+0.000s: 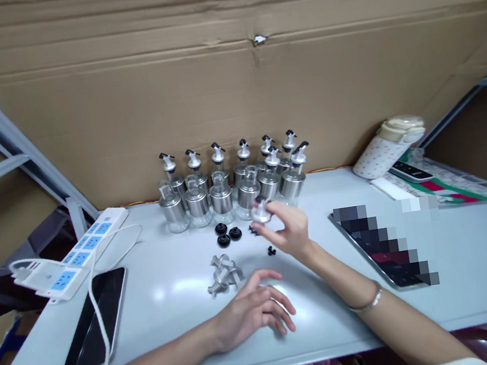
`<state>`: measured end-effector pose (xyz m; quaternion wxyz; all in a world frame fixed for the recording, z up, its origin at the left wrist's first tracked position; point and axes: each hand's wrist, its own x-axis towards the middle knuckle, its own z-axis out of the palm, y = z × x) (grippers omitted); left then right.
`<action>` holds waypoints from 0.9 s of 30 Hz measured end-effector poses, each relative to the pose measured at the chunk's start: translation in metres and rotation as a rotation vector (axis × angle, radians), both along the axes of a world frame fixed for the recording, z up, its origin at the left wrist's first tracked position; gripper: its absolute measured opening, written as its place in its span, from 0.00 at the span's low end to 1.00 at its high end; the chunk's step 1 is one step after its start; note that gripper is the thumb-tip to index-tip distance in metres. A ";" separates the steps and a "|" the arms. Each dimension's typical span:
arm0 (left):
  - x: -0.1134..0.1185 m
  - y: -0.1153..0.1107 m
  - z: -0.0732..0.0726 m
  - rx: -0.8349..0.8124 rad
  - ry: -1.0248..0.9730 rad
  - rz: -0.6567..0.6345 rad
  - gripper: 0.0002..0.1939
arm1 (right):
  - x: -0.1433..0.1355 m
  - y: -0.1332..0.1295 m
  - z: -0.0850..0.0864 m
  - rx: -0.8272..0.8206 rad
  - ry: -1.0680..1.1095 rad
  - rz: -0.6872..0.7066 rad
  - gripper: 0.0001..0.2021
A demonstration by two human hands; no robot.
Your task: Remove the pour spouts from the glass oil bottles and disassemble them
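Note:
My right hand (287, 228) pinches a silver pourer top (260, 210) with a dark tip, held up in front of the bottles. My left hand (259, 308) hovers over the table with its fingers spread and nothing in them. Silver plastic pieces (225, 274) lie in a small pile just beyond my left hand. Three black round caps (223, 239) sit behind that pile, and small black parts (272, 251) lie below my right hand. Several steel-and-glass bottles stand in rows; front ones (221, 200) have open necks, while others (194, 164) carry pourer tops.
At the left are a white power strip (87, 250) with a cable and a dark tray-like device (95, 324). A tablet (377, 248), partly pixelated, lies at the right. Behind it, a dotted flask (388, 147) leans near a phone (410, 171). Cardboard (214, 102) walls the back.

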<state>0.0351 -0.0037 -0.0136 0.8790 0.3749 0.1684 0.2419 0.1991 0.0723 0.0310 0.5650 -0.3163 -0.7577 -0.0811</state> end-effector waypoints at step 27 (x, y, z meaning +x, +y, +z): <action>-0.003 0.000 -0.003 -0.068 -0.016 0.015 0.20 | -0.001 -0.023 0.003 -0.391 -0.387 0.416 0.13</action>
